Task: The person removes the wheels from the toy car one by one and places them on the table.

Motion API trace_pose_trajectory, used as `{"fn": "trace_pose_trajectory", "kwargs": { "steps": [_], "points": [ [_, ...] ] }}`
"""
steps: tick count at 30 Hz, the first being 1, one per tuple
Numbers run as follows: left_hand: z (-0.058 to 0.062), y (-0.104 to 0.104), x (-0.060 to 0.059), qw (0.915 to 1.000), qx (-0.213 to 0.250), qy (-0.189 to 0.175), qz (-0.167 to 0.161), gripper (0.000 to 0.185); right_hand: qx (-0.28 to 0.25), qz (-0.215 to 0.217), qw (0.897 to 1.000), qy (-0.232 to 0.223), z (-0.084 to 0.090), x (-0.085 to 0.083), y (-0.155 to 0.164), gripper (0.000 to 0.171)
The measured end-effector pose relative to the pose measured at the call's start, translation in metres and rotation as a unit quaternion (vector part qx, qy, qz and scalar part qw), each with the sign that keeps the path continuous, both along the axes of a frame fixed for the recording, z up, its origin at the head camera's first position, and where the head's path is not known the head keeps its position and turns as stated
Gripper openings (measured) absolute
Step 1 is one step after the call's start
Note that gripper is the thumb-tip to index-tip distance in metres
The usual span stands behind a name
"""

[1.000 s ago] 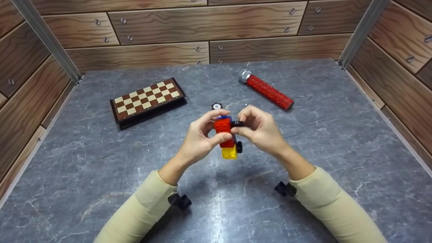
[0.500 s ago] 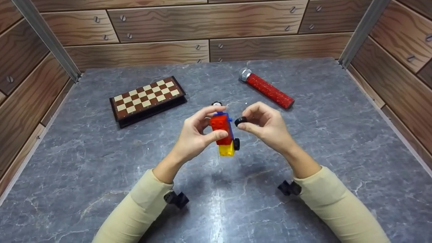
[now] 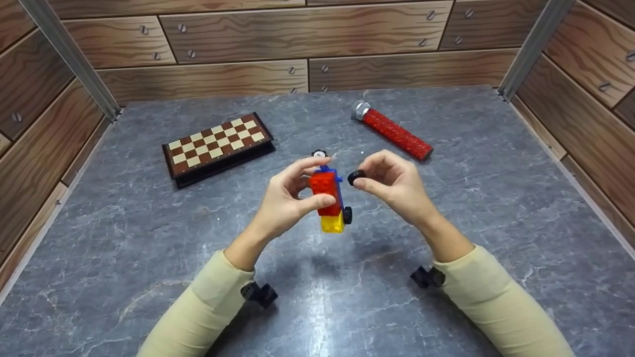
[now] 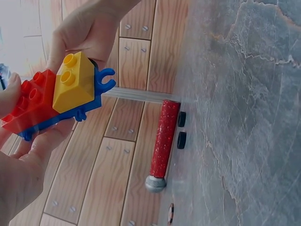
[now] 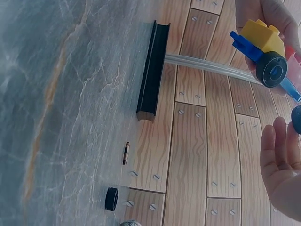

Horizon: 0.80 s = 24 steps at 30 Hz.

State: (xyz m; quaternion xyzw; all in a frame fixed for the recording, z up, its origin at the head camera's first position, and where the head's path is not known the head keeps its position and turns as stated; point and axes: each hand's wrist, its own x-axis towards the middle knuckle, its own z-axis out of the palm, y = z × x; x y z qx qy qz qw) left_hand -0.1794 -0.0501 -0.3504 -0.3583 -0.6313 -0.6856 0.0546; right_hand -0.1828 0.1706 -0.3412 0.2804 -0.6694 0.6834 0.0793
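Gripping a toy car built of red, yellow and blue plastic bricks (image 3: 328, 198), the left hand (image 3: 285, 201) has its thumb on the near side and its fingers curled over the far side, holding the car upright above the grey marbled tabletop (image 3: 149, 238). The yellow brick sits at the car's lower end, where one small black wheel (image 3: 348, 214) is fitted on the car's right side. Just to the right of the car, apart from it, the right hand (image 3: 397, 186) pinches a loose small black plastic wheel (image 3: 355, 176) between thumb and forefinger, close to the car's upper end. Beyond the car, a round black-and-white disc (image 3: 319, 153) lies on the tabletop just behind the left fingertips. Farther back and left of the car rests a closed brown-and-cream chessboard box (image 3: 217, 148). Back and right of the car lies a red glittery toy microphone with a silver head (image 3: 391, 131). Wood-patterned panels (image 3: 297, 34) wall in the tabletop behind the car.
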Motion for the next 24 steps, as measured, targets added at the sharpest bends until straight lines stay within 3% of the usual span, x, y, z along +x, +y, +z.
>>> {"fn": "trace_pose_trajectory", "kwargs": {
  "steps": [15,24],
  "points": [
    [-0.005,0.002,-0.001,0.9995,0.018,-0.025,-0.007,0.054,-0.025,0.004,0.999,-0.035,-0.007,-0.006,0.014,0.019],
    [-0.007,0.001,-0.001,0.9988,0.031,-0.039,-0.001,0.055,-0.046,-0.019,0.996,-0.074,-0.013,-0.014,0.028,0.019]
  ]
}}
